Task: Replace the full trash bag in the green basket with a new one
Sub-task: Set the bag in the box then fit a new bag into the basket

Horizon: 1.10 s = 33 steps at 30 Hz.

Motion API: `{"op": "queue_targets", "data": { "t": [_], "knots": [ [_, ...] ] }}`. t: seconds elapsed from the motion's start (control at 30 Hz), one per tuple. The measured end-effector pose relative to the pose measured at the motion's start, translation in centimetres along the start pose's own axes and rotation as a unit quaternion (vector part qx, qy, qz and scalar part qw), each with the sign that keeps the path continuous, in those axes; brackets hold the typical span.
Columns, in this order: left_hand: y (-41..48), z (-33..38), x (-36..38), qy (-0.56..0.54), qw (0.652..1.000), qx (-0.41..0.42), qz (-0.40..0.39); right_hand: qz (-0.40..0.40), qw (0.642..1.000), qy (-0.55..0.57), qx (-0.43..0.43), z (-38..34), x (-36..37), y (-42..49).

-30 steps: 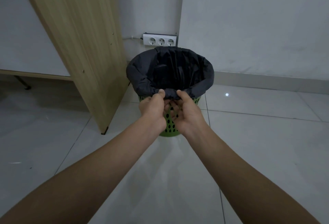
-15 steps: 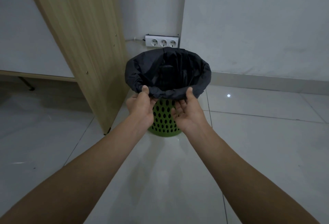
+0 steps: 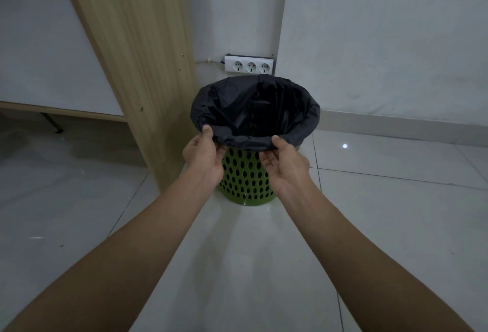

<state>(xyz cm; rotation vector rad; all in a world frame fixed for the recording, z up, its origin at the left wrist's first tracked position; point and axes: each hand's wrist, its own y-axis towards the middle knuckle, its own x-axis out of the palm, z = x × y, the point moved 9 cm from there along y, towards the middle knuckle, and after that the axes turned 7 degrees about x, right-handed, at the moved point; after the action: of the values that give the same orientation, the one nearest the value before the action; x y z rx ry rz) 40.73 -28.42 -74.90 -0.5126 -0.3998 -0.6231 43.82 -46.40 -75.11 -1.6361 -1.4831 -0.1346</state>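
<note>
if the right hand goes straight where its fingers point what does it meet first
The right hand probably meets the green basket wall, just under the black bag hem; depth unclear.

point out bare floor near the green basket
Bare white tiles lie right of the green perforated plastic basket and in front, between the forearms. Crowded: wooden panel close on its left, white power strip behind, left hand and right hand pinching the black plastic bag at its rim.

We cannot see the fingertips of the left hand (image 3: 204, 156) and right hand (image 3: 284, 164); the fold of the trash bag (image 3: 253, 110) hides them.
</note>
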Motion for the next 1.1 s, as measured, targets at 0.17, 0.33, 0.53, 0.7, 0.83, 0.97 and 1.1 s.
{"op": "queue_targets", "data": {
  "t": [0.17, 0.33, 0.53, 0.7, 0.83, 0.97, 1.1],
  "knots": [
    [-1.2, -1.1, 0.7, 0.007, 1.0, -0.028, -0.003, 0.004, 1.0, 0.003, -0.025, -0.3, -0.1, 0.3],
    [-1.6, -0.6, 1.3, -0.008, 1.0, -0.001, 0.009, 0.039, 0.997, 0.046, -0.046, -1.4, -0.8, 0.1],
    [0.0, 0.3, 0.8, -0.021, 1.0, -0.015, 0.013, 0.016, 0.999, 0.03, -0.021, -1.6, -0.7, 0.4],
    [-0.1, -0.8, 0.8, 0.035, 0.999, -0.033, -0.01, 0.005, 0.999, 0.032, 0.005, -1.0, -0.4, 0.2],
    [-2.0, -2.1, 1.3, 0.05, 0.998, -0.024, 0.007, 0.007, 1.0, 0.01, 0.008, -0.3, -0.4, 0.1],
    [-1.6, -0.6, 0.7, 0.059, 0.996, 0.008, 0.061, -0.009, 0.999, -0.022, 0.026, 0.9, -0.3, -0.4],
    [-0.3, 0.0, 0.5, 0.066, 0.996, 0.012, 0.058, 0.002, 0.999, 0.031, 0.018, 0.3, -0.6, -0.5]
  ]
}}
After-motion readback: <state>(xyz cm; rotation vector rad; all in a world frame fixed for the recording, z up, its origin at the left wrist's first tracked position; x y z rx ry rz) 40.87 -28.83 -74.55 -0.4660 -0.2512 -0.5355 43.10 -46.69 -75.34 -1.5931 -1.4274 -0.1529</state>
